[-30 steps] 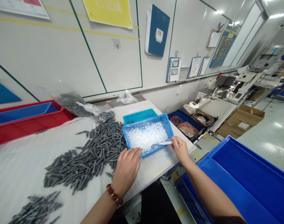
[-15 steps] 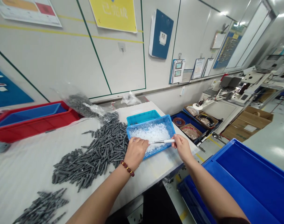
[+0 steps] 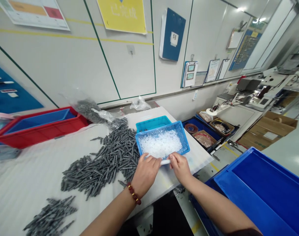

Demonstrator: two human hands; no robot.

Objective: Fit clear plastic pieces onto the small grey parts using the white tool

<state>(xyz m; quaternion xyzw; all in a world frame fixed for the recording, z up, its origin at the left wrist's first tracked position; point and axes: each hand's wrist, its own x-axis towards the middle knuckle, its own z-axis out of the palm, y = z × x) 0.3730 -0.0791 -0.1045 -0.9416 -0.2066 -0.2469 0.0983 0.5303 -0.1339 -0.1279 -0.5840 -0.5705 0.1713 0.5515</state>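
Observation:
Both my hands meet at the near edge of a blue perforated basket (image 3: 181, 132) filled with small clear plastic pieces (image 3: 160, 144). My right hand (image 3: 179, 166) is closed on a thin white rod (image 3: 165, 162). My left hand (image 3: 146, 172), with a bead bracelet on its wrist, pinches the rod's other end; whether it also holds a small piece I cannot make out. A big heap of grey rods (image 3: 102, 162) lies just left of the basket on the white table (image 3: 29, 177).
A teal tray (image 3: 153, 123) sits behind the basket. A red bin with a blue bin inside (image 3: 41, 126) and a plastic bag of grey rods (image 3: 90, 111) stand at the back left. A smaller grey pile (image 3: 49, 218) lies near left. Large blue crates (image 3: 257, 193) stand at my right.
Both hands drew back from over the basket to its near edge and came together. The rod, held out across the clear pieces before, is now mostly covered between the two hands.

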